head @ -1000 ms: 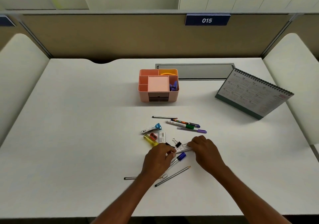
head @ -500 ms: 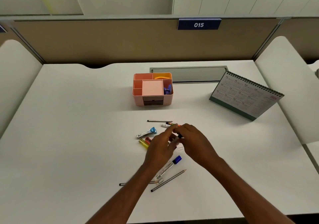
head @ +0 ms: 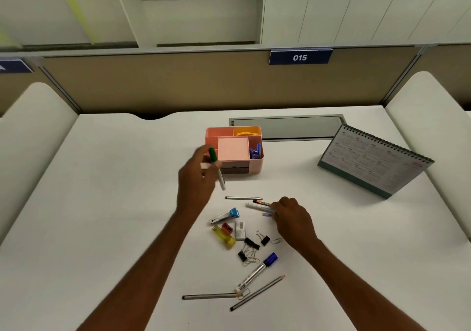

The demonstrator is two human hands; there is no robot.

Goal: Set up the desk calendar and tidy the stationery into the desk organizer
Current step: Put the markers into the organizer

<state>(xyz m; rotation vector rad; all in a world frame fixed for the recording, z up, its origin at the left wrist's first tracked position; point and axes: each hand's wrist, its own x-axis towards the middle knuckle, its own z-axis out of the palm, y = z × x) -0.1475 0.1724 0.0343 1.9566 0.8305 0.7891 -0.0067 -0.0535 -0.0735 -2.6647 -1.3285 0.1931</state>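
Observation:
My left hand (head: 195, 182) holds a green-capped marker (head: 216, 168) upright, just left of the pink desk organizer (head: 256, 164). My right hand (head: 293, 219) rests on the desk with its fingers closed over a purple pen (head: 267, 214), next to a white marker (head: 257, 205). The desk calendar (head: 374, 161) stands propped at the right. Loose stationery lies between my arms: a blue stapler (head: 225, 216), a yellow highlighter (head: 224, 237), a red sharpener (head: 227, 228), binder clips (head: 251, 245), a blue-capped marker (head: 256, 273) and pencils (head: 257, 292).
The organizer holds a pink note pad (head: 233, 148), something yellow (head: 246, 133) at the back and a blue item (head: 255, 150) at the right. A grey cable tray (head: 288, 126) runs behind it. Beige partitions (head: 178, 85) and padded side panels enclose the white desk (head: 102, 203).
My left hand has lifted the green-capped marker from the pile and carried it up toward the organizer. My right hand has shifted right onto the pens. The view has tilted upward.

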